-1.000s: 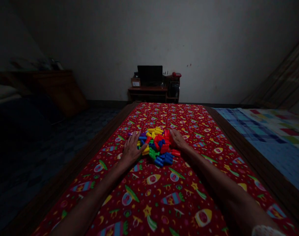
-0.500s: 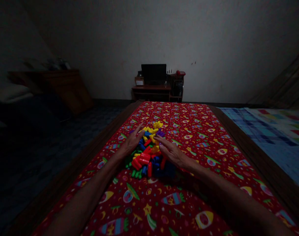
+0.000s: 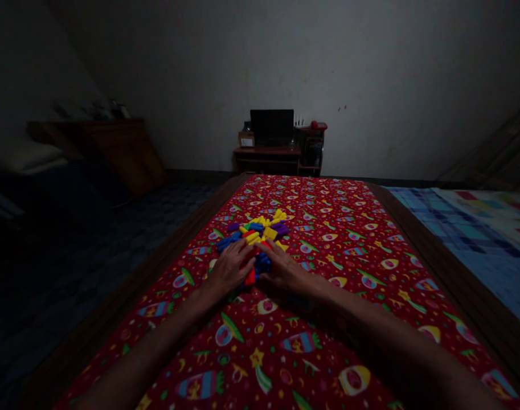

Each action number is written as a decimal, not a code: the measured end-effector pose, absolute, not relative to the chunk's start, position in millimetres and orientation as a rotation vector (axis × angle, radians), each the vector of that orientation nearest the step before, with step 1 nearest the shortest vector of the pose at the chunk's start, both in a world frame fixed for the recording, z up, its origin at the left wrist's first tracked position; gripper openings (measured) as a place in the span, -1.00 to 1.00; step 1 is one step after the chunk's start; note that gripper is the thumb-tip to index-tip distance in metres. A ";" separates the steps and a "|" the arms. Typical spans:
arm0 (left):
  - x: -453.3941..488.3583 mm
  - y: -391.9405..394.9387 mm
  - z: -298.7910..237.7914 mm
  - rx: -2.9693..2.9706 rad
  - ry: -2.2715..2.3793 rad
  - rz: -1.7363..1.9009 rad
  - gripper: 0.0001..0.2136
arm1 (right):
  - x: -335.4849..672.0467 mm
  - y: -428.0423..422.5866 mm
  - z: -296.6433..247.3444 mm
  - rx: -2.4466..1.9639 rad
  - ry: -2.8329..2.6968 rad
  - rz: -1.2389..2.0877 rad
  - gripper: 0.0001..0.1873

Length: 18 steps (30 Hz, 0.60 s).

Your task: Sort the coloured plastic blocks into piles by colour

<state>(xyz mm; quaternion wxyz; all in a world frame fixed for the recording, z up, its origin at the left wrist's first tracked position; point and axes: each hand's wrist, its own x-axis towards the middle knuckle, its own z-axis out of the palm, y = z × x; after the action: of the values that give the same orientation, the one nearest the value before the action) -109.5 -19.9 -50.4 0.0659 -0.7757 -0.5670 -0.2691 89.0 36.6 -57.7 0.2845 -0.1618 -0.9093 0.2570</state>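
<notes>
A pile of coloured plastic toy pieces, yellow, blue, red, purple and green, lies on a red patterned cloth. On the pile's near left side rests my left hand, its fingers slightly spread and curved over the pieces. My right hand lies against the near right side, fingers stretched toward the left hand. Between the two hands show red and blue pieces. The hands cover much of the near part of the pile. Neither hand visibly grips a piece.
A desk with a dark monitor stands against the far wall. To the left is a wooden cabinet with items on top. A checked blue bedcover lies on the right. The room is dim.
Both hands have come nearer to me and closer together, onto the near part of the pile. The near red, green and blue pieces are now mostly covered or shifted. The view has turned slightly left.
</notes>
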 end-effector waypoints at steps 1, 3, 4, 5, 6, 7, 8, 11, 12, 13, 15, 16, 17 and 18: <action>-114.6 -15.3 -48.3 -2.318 -1.719 -0.861 -0.67 | 84.4 43.2 -54.3 -0.423 -2.384 0.693 -0.19; -125.6 -10.6 -45.8 -2.282 -1.736 -0.951 -0.67 | 80.2 60.7 -46.8 -0.429 -2.284 0.697 -0.29; -131.4 -10.0 -45.8 -2.258 -1.755 -0.990 -0.67 | 80.4 71.8 -43.1 -0.462 -2.236 0.702 -0.35; -137.3 -10.1 -46.7 -2.226 -1.784 -1.026 -0.66 | 81.7 84.5 -40.0 -0.522 -2.193 0.710 -0.40; -143.2 -10.4 -48.5 -2.183 -1.822 -1.062 -0.64 | 83.8 98.4 -37.7 -0.604 -2.154 0.717 -0.45; -148.9 -10.6 -51.3 -2.138 -1.866 -1.094 -0.62 | 86.1 113.1 -36.4 -0.698 -2.123 0.723 -0.48; -154.2 -10.4 -54.8 -2.100 -1.913 -1.118 -0.59 | 88.1 127.7 -36.2 -0.798 -2.098 0.728 -0.50; -165.9 -5.2 -67.6 -2.073 -2.079 -1.153 -0.48 | 87.2 164.0 -41.0 -1.030 -2.054 0.770 -0.53; -168.1 -1.6 -71.4 -2.079 -2.151 -1.157 -0.45 | 83.5 171.8 -43.4 -1.059 -2.050 0.797 -0.53; -169.5 3.1 -74.4 -2.078 -2.228 -1.161 -0.43 | 78.0 176.9 -45.7 -1.064 -2.051 0.829 -0.53; -170.5 14.7 -77.1 -2.043 -2.362 -1.172 -0.40 | 63.4 179.5 -48.9 -1.024 -2.050 0.875 -0.51; -170.3 21.1 -76.6 -2.028 -2.404 -1.176 -0.39 | 55.5 177.3 -49.5 -0.998 -2.040 0.884 -0.49; -169.9 27.7 -75.1 -2.025 -2.428 -1.180 -0.39 | 48.2 173.1 -49.4 -0.974 -2.031 0.892 -0.47; -169.3 34.2 -72.8 -2.043 -2.437 -1.185 -0.39 | 41.9 167.5 -48.7 -0.943 -2.032 0.906 -0.44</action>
<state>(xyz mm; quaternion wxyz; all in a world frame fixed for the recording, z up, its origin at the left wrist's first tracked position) -169.3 34.2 -72.8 -0.1256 -0.5972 -0.7125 -0.3464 41.9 167.5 -48.7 0.3548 -0.3647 -0.7862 0.3506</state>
